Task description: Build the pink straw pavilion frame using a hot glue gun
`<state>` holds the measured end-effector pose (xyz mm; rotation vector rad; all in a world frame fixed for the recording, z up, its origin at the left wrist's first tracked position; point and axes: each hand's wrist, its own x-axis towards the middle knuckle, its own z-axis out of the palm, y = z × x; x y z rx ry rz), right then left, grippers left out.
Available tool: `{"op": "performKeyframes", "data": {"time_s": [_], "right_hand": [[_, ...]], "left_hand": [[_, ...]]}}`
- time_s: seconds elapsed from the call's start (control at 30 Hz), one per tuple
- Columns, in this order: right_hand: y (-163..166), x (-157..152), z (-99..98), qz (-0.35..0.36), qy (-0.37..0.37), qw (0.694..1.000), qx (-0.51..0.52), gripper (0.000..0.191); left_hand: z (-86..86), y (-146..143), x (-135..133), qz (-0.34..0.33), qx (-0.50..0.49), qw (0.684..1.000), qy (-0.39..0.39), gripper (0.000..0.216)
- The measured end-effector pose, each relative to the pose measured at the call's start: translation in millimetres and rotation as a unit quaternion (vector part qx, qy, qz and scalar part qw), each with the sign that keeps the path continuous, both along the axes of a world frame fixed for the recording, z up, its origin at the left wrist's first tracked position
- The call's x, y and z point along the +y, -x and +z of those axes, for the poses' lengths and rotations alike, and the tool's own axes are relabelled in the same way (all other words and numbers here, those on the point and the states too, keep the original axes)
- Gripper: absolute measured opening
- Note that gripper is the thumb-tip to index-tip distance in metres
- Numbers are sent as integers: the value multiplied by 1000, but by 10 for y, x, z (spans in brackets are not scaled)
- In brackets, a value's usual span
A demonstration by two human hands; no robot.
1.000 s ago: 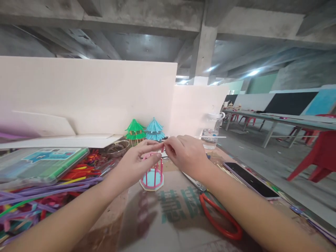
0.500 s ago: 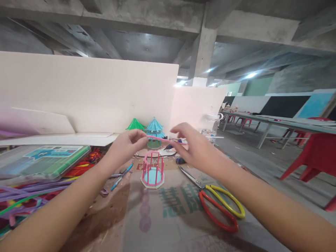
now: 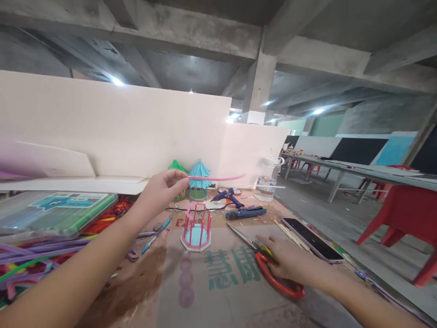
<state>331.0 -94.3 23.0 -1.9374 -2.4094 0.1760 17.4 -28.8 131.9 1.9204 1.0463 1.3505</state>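
Observation:
My left hand (image 3: 160, 191) is raised above the table and pinches one end of a thin pink strip (image 3: 218, 177), which sticks out level to the right. Below it stands a small pink cage-like frame on a light blue base (image 3: 195, 226). My right hand (image 3: 285, 259) lies low on the cardboard, fingers curled over the red and yellow handles of the scissors (image 3: 273, 269). The scissor blades (image 3: 241, 236) point towards the frame.
Green (image 3: 177, 166) and blue (image 3: 200, 175) paper pavilions stand at the back by a white board. A blue glue gun (image 3: 228, 197), a clear jar (image 3: 268, 182), a phone (image 3: 312, 233), a plastic case (image 3: 58, 212) and coloured strips (image 3: 37, 255) lie around. Red chairs (image 3: 403, 218) stand on the right.
My right hand let go of the pink strip and dropped to the scissors. My left hand kept the strip and lifted it slightly. The view turned a little.

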Motion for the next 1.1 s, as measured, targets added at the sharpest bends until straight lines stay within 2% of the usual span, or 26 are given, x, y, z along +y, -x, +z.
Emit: {"op": "performKeyframes", "data": {"time_s": [0.1,0.17,0.3,0.4,0.53,0.67,0.8,0.87,0.97,1.1], "right_hand": [[4,55,-36,-21,-13,999,33,65],[-4,78,-55,-5,-30,993,111,59],[78,88,-24,38,-86,963,253,52],[278,75,127,53,-100,951,289,48],[595,95,433,71,-122,934,328,46],[839,196,611,133,-122,915,362,51],[1004,299,600,174,-132,896,388,54],[1052,330,555,194,-113,877,425,58],[1065,350,473,225,-81,847,474,61],[1014,347,386,239,-80,832,494,59]], "left_hand": [[-16,2,4,-21,-18,1000,-7,24],[-22,10,7,-31,-26,999,-7,26],[-1,17,-7,-46,-51,998,6,31],[30,-2,-49,-40,-81,996,18,32],[46,-39,-101,-28,-116,993,22,36],[12,-80,-91,-26,-130,991,20,40],[-32,-139,-94,-34,-105,994,8,36],[-49,-166,-116,-38,-83,996,-2,33],[-69,-192,-147,-40,-47,998,-11,29],[-86,-212,-151,-40,-20,999,-12,23]]}}
